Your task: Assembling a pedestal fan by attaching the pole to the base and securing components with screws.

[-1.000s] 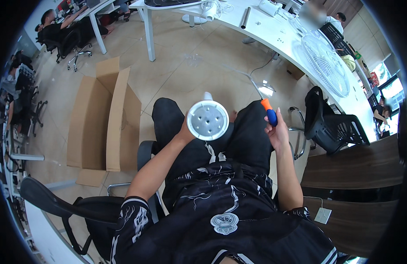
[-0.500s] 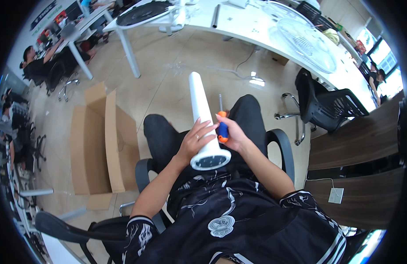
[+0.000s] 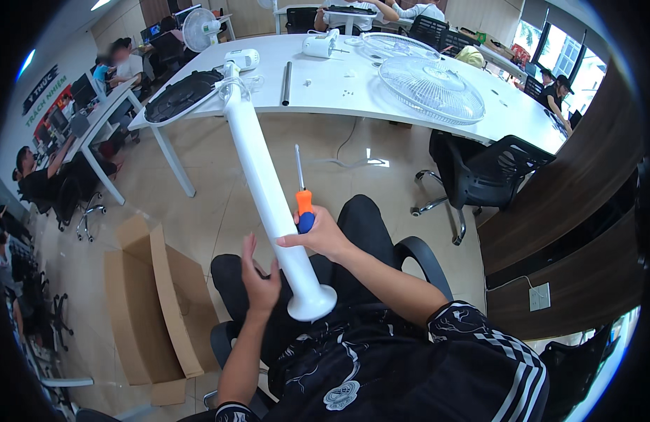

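A long white fan stand tube leans up from my lap, its flared end low and close to my body. My right hand is closed around a screwdriver with an orange and blue handle, its shaft pointing up and away. The thumb of that hand also presses on the tube's side. My left hand is just left of the tube's lower part, fingers apart and holding nothing. The tube's far end overlaps the white fan parts on the table in view.
Ahead, a white table bears a fan guard, a black round base, a dark metal rod and a white motor housing. An open cardboard box stands left; an office chair is right.
The view has tilted up. The tube has been raised and its flared end turned, so the hollow underside no longer faces me. My left hand has come off the tube; the screwdriver stays in my right.
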`<state>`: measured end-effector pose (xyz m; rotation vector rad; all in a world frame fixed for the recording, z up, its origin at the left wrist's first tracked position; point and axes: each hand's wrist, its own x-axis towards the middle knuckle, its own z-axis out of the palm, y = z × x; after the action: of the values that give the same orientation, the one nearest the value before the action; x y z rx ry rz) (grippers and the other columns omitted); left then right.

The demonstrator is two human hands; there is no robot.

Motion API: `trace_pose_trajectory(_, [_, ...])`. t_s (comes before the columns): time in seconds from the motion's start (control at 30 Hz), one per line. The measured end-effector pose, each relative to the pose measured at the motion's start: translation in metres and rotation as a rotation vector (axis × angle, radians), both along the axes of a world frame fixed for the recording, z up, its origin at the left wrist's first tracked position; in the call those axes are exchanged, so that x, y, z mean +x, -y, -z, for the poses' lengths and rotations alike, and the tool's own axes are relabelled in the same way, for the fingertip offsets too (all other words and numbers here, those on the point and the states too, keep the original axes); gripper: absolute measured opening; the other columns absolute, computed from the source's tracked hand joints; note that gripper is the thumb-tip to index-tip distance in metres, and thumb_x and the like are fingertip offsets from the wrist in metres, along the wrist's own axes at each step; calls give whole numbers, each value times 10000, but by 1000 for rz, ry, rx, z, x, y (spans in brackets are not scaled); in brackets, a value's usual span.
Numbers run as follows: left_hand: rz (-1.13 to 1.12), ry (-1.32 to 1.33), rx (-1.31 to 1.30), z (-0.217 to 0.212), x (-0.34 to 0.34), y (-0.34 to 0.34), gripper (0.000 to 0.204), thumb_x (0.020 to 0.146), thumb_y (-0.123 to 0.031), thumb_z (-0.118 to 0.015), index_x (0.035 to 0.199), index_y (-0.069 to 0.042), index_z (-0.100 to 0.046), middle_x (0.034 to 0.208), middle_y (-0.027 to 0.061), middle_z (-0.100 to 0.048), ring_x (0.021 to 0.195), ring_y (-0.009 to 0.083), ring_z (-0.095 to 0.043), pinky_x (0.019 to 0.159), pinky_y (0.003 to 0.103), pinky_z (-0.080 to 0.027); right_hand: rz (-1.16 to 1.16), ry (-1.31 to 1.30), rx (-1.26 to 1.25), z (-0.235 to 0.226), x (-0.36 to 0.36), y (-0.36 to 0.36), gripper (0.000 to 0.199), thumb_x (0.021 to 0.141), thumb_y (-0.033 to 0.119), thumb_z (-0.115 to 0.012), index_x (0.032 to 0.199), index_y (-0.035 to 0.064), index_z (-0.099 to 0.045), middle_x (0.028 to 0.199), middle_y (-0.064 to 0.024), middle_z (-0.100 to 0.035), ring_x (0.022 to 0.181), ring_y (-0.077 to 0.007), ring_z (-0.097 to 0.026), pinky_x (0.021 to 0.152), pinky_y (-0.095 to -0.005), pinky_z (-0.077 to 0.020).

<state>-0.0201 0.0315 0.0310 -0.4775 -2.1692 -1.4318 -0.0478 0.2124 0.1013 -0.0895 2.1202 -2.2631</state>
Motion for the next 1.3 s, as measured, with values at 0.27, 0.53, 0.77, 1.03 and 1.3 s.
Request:
trace_pose_trajectory(0.27, [567,433,624,36,-12,31,665,753,-8,-706,1353,-16,-420,1173,87,-582,1081,201,-606,897,315,-506,59,-253,274,11,-4,49,541,582,319,-924,867,16,-578,764,-99,-589,693,-184,-576,685,-320,-485])
trace_pose_trajectory(0.53, [268,744,667,25,-24,34,608,671,82,-750,1185,-17,-441,972,119,-604,880,224,-650,706,385,-590,26,111,74,14,-69,28,388,955,411,-597,892,29,-595,657,-53,-586,566,-139,-603,507,-302,-469])
trace_pose_trajectory(0.77, [192,668,700,25,-34,35,586,671,65,-791,1157,-33,-478,957,100,-604,864,205,-645,754,366,-573,737,-187,826,35,-251,-180,405,937,386,-518,1006,-12,-532,853,-201,-659,752,-358,-656,677,-456,-511])
trace_pose_trajectory(1.03, [271,711,862,19,-35,36,498,708,38,-769,1117,-31,-494,838,126,-634,699,250,-676,698,422,-601,950,-30,1077,19,-317,-290,393,903,248,-570,1100,-89,-524,1079,-319,-607,1014,-449,-628,890,-494,-506])
trace_pose_trajectory(1.3, [294,726,904,26,-44,44,561,722,10,-700,1202,-52,-417,930,170,-608,820,327,-676,774,535,-596,1084,-9,1205,25,-357,-305,360,896,241,-640,1083,-55,-556,1084,-256,-595,1007,-400,-627,873,-443,-522])
